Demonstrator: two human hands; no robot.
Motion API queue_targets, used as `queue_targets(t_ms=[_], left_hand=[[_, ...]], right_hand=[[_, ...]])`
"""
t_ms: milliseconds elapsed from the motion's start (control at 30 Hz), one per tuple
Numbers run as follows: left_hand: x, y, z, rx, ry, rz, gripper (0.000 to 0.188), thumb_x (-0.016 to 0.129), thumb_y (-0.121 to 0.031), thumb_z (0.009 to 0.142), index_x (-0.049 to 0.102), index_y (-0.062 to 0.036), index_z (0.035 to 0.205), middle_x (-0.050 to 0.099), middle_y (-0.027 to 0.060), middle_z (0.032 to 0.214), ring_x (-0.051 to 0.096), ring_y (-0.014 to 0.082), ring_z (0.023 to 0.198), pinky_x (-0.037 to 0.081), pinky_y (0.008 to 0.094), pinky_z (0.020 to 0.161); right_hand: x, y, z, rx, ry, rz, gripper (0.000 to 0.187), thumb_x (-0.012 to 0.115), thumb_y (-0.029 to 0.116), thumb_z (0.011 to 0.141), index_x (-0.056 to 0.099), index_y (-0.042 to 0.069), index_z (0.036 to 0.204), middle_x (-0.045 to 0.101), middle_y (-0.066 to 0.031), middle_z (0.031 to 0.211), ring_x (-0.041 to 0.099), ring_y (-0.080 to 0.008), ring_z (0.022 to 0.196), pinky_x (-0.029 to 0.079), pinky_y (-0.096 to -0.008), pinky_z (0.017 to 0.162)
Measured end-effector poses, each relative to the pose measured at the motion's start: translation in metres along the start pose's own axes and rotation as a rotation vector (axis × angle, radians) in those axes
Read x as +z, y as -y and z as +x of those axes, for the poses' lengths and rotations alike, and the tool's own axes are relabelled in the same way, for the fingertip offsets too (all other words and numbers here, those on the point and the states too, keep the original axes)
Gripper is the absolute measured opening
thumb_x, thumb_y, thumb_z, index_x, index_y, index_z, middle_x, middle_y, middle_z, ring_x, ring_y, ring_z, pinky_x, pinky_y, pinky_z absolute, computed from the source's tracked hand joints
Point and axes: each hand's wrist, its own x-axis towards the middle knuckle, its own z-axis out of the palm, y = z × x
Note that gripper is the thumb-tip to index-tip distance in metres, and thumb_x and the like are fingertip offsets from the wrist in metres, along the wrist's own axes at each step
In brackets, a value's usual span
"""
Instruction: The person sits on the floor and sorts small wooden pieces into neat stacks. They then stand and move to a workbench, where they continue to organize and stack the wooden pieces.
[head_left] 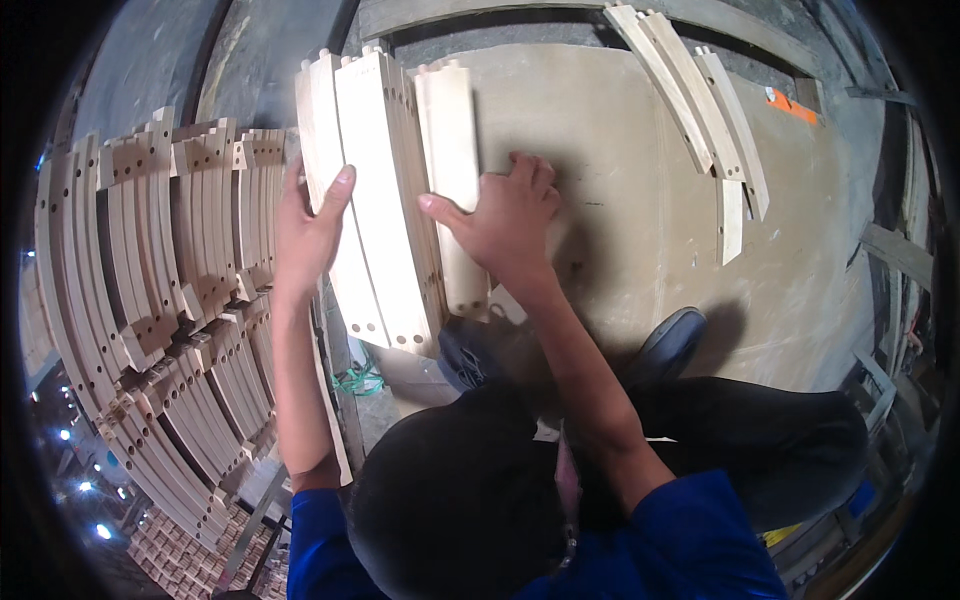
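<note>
Before me stand several pale wooden slats (375, 190), lightly curved, set side by side in a stack with dowel pegs at the far ends and drilled holes at the near ends. My left hand (308, 232) grips the stack's left side, its thumb lying over the top face and its fingers partly hidden along the outer edge. Against the stack's right side lies a shorter pale slat (455, 150). My right hand (512, 215) is over its right edge, thumb stretched across it toward the stack and the other fingers apart in the air, holding nothing.
A tall pile of curved, drilled wooden pieces (140, 240) stands at the left. A few loose slats (690, 90) lie far right on the brown board (600, 270), near an orange strip (792, 106). My shoe (670, 345) rests on the board; green twine (358, 380) lies by the near left edge.
</note>
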Motion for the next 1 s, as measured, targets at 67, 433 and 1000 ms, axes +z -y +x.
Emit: queue_targets(t_ms=[67, 433, 1000], left_hand=[[0.003, 0.012, 0.001, -0.019, 0.043, -0.108, 0.064, 0.062, -0.035, 0.094, 0.039, 0.0079, 0.135, 0.055, 0.0201, 0.126, 0.052, 0.0221, 0.116, 0.04, 0.0322, 0.099], [0.008, 0.013, 0.002, -0.078, -0.002, 0.027, 0.053, 0.052, -0.035, 0.099, 0.048, 0.0067, 0.131, 0.059, 0.0152, 0.123, 0.055, 0.0204, 0.111, 0.041, 0.0329, 0.097], [0.025, -0.007, -0.017, 0.24, -0.105, 0.179, 0.08, 0.063, -0.017, 0.09, 0.013, -0.0017, 0.15, 0.025, 0.0243, 0.151, 0.028, 0.029, 0.139, 0.023, 0.0388, 0.114]], right_hand=[[0.01, 0.002, -0.005, -0.058, 0.021, 0.041, 0.055, 0.068, 0.05, 0.077, 0.069, -0.005, 0.083, 0.044, -0.0302, 0.127, 0.035, -0.0438, 0.122, 0.031, -0.059, 0.095], [-0.004, -0.033, 0.023, -0.14, 0.313, 0.373, 0.044, 0.066, 0.043, 0.079, 0.073, 0.001, 0.092, 0.048, -0.0332, 0.127, 0.039, -0.0421, 0.124, 0.03, -0.0512, 0.103], [-0.19, -0.244, 0.155, 0.53, 0.122, -0.577, 0.091, 0.083, 0.062, 0.052, 0.062, 0.002, 0.117, 0.03, -0.0274, 0.146, 0.021, -0.0484, 0.137, 0.021, -0.0624, 0.108]])
